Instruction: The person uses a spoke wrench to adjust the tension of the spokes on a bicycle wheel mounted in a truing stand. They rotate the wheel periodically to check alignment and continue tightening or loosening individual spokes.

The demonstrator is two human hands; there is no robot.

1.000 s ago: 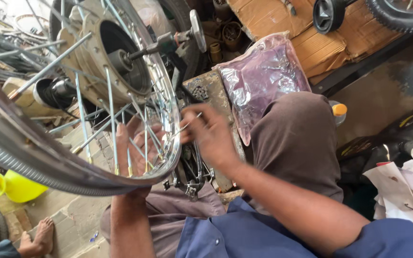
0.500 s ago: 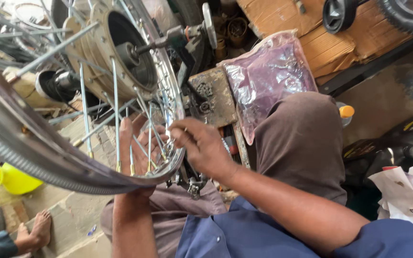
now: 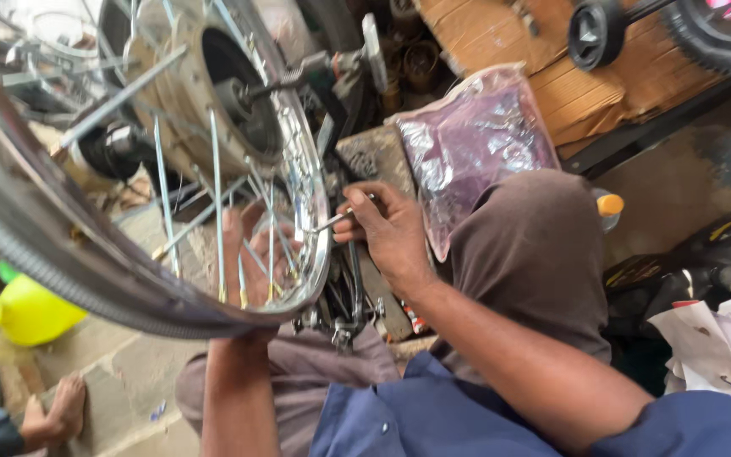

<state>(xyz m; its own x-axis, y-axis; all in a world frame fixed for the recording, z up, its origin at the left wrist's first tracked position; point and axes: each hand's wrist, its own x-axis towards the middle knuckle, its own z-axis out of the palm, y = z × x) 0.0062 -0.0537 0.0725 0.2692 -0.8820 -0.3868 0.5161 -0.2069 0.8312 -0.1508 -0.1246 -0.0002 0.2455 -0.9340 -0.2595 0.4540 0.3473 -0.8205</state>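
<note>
A spoked metal wheel with a chrome rim (image 3: 319, 228) and a drum hub (image 3: 222, 93) stands tilted in front of me. My left hand (image 3: 251, 254) reaches in behind the spokes near the rim's lower edge, fingers curled around the rim. My right hand (image 3: 387, 233) is just right of the rim and pinches a thin metal spoke (image 3: 336, 222) that points into the rim. My knees in brown trousers (image 3: 535, 254) are under the wheel.
A clear plastic bag of purple parts (image 3: 475, 144) lies beyond my knee, beside cardboard (image 3: 501, 34). A yellow funnel (image 3: 19, 313) sits at left, another person's foot (image 3: 57, 410) at bottom left. Tyres and papers crowd the right side.
My right hand has moved right, off the spokes, to the rim's edge and now pinches a spoke. The wheel fills more of the view. The left hand stays behind the spokes.
</note>
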